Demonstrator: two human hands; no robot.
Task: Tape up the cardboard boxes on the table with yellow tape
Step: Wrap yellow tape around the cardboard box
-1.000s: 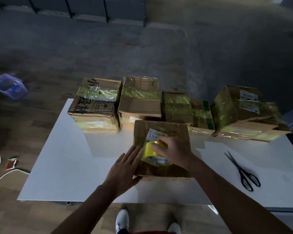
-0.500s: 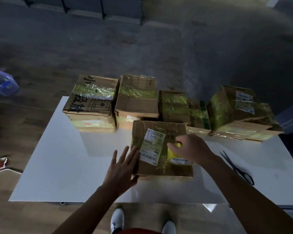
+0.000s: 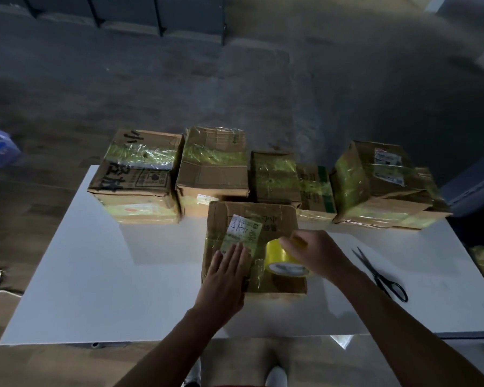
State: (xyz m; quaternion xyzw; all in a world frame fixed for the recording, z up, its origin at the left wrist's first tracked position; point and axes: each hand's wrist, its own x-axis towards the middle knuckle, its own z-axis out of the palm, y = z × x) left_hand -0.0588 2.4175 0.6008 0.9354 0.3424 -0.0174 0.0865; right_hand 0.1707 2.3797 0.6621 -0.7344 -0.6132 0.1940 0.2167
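Yellow tape roll (image 3: 280, 258), clasped in the right grip (image 3: 319, 255), has moved right across the cardboard box (image 3: 274, 219). The flat, released left grip (image 3: 229, 275) now presses the box top, likely smoothing fresh tape.

Left hand (image 3: 229, 272) flat, fingers straight, right hand (image 3: 316, 252) curled in a grip

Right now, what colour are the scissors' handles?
Black, seen best in the head view: scissors lying on the table.
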